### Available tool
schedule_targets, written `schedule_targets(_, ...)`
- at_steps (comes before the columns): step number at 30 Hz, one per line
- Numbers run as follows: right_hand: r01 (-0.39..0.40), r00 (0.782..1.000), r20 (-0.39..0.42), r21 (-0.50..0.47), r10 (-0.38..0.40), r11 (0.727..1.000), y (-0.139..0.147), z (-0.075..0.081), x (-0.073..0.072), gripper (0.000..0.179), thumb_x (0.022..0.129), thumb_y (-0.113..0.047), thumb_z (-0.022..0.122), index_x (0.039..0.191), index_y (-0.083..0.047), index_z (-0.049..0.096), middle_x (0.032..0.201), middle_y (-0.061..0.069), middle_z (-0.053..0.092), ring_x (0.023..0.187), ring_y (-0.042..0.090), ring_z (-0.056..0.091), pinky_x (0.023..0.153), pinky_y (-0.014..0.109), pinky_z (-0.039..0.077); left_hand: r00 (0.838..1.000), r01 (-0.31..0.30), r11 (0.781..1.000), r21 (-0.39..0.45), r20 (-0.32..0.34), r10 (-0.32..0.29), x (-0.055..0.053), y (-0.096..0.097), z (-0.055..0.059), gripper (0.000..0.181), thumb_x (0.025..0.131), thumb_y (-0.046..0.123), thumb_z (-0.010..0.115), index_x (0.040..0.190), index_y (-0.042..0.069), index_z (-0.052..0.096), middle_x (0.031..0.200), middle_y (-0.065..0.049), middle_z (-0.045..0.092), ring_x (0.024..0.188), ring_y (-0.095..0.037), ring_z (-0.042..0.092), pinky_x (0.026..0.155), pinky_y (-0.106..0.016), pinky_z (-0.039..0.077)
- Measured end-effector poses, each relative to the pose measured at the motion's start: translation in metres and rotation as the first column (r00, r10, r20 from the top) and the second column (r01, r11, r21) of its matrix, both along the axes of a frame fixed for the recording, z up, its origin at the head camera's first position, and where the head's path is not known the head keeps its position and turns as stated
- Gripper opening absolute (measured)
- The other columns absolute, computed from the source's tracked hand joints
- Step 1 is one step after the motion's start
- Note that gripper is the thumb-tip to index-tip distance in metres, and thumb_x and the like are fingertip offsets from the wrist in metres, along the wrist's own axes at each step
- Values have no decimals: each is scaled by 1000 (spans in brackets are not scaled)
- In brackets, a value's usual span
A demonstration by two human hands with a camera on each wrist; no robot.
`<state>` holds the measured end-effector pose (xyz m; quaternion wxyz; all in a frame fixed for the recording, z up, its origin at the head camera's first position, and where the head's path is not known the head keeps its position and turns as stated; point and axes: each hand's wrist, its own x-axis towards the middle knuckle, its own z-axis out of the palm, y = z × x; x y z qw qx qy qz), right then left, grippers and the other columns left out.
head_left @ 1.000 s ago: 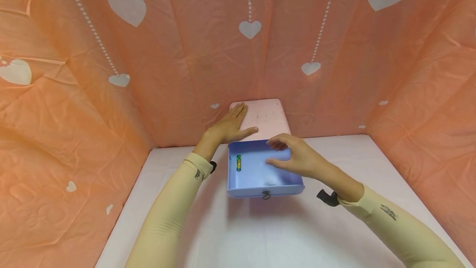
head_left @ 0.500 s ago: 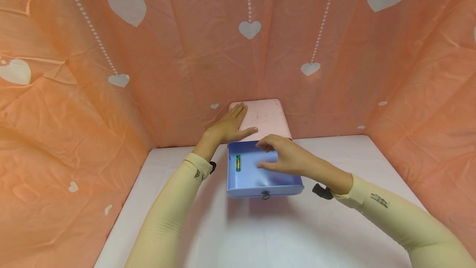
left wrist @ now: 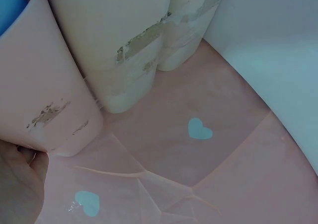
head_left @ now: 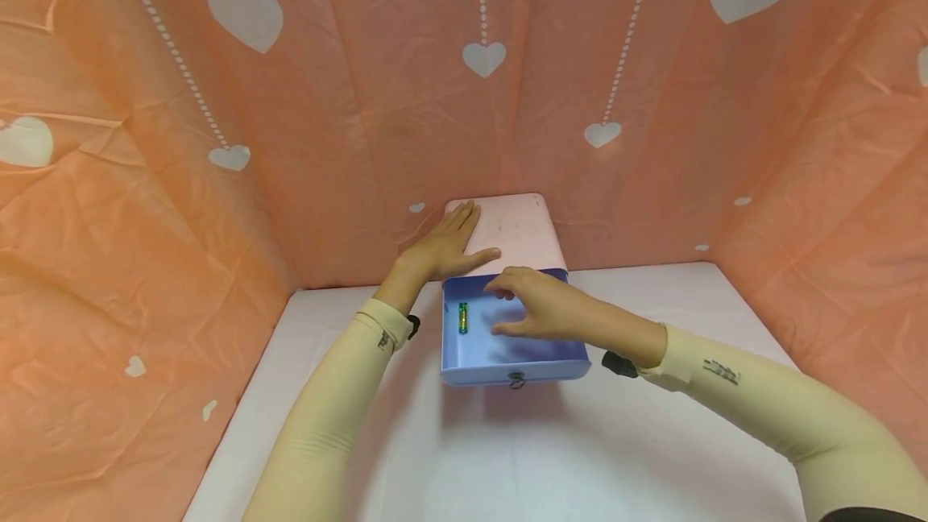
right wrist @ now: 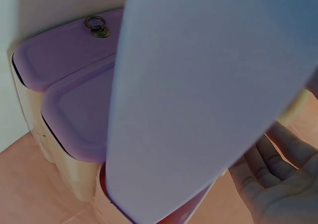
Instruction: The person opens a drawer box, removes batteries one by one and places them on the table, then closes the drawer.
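Note:
My left hand (head_left: 444,250) rests flat on the pink top of a small drawer cabinet (head_left: 518,228), fingers spread. Its blue top drawer (head_left: 478,374) is pulled out towards me. Inside, near the left wall, lies a small green and gold battery (head_left: 462,318). Over the drawer hovers my right hand (head_left: 547,306), thumb and fingers apart and bent, with nothing between them; the fingertips are a little right of the battery. In the right wrist view the drawer's outer side (right wrist: 198,95) hides part of the cabinet, and the right hand (right wrist: 278,179) shows at lower right.
Two lower drawers with purple fronts (right wrist: 74,55) are closed, one with a ring pull (right wrist: 97,26). The cabinet's stacked side walls (left wrist: 114,45) are scuffed. Behind hangs an orange heart-printed cloth (head_left: 406,103); a white table (head_left: 464,457) lies under the cabinet.
My right hand has moved left over the open drawer, closer to the battery. The left hand stays on the cabinet top, and the drawer and battery have not moved.

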<state>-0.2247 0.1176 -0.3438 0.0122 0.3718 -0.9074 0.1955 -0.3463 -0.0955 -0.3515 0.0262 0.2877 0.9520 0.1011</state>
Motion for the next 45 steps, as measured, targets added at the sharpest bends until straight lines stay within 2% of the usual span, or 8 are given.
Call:
schedule_targets(10, -5, 1000, 14, 97, 3, 995, -14, 0, -1, 60, 84, -39, 82, 130, -6, 64, 117, 5, 66, 107, 17, 61, 96, 37, 52, 1000, 7, 1000, 5, 3, -7, 1, -1, 0, 107, 90, 82, 33, 162, 11, -2, 169, -6, -7, 154, -19, -9, 124, -40, 4)
schedule_targets(24, -18, 999, -32, 128, 22, 992, -27, -9, -10, 63, 82, -44, 82, 130, -8, 63, 115, 3, 65, 106, 16, 60, 93, 36, 52, 1000, 13, 1000, -3, -8, -13, 1, 0, 0, 106, 91, 82, 32, 162, 11, -2, 169, -7, -7, 154, -20, -9, 124, -40, 4)
schedule_targets(45, -10, 999, -50, 75, 14, 997, -34, -20, -19, 60, 81, -46, 83, 124, -8, 65, 112, 2, 67, 105, 16, 61, 93, 35, 52, 1000, 21, 1000, 13, -5, -21, 1, -2, 0, 106, 91, 81, 34, 162, 11, -3, 169, -7, -7, 154, -18, -10, 124, -39, 5)
